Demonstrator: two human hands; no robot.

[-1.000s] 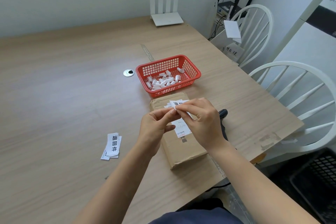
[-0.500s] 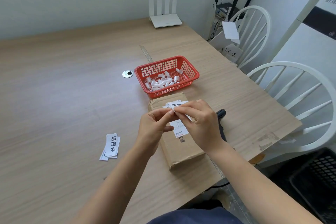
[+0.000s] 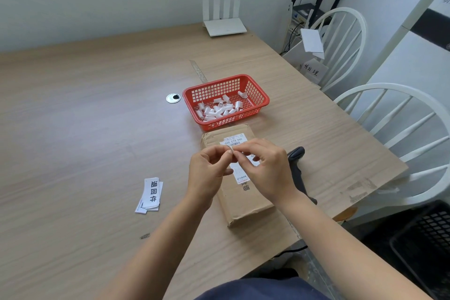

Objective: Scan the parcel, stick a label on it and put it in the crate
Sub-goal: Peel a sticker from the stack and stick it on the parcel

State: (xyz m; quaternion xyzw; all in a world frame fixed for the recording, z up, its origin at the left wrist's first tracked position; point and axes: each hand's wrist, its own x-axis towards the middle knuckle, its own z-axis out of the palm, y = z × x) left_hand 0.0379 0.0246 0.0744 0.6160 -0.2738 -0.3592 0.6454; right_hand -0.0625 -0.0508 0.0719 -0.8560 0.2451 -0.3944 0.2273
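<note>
Brown cardboard parcel (image 3: 237, 178) lies on the table (image 3: 85, 117), at 6 o'clock from the red basket (image 3: 226, 101). Above it, left hand (image 3: 207, 173) and right hand (image 3: 265, 168) pinch a small white label (image 3: 235, 152) between fingertips. It could curl and stick to a finger while being peeled.

This place looks like a small office or parcel-handling room. A large wooden table (image 3: 97, 117) fills most of the room, standing against a plain pale wall. At the far edge of the table stands a white router (image 3: 224, 17); beyond its right side, black routers (image 3: 314, 5) with cables sit in the corner. Two white chairs (image 3: 389, 129) stand along the right side of the table. On the table lie a barcode scanner (image 3: 298, 170), printed labels (image 3: 151, 195) and a cardboard parcel (image 3: 241, 192).
</note>
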